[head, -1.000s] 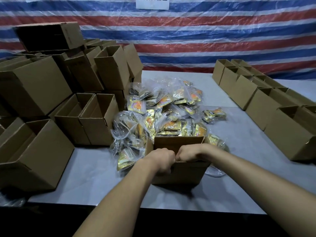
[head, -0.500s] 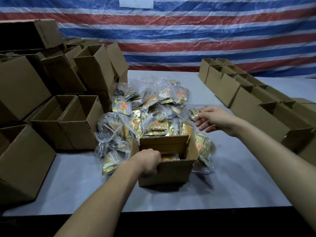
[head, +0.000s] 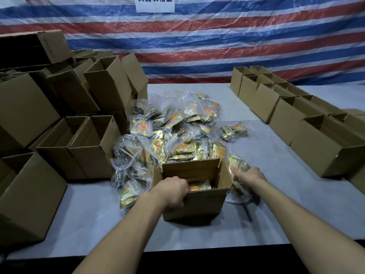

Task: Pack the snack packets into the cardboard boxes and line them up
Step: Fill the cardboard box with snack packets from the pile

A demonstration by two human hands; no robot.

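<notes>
Fingers of the left hand point(head: 173, 189) curled over the near rim of the open box point(head: 197, 205); just right of that box, the right hand point(head: 251, 175) touched a snack packet point(head: 236, 161), finger state unclear.

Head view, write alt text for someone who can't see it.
A person's left grip holds the near rim of an open cardboard box while the right grip reaches to a snack packet beside it. Behind lies a packet pile, stacked boxes left, a box row right.
</notes>
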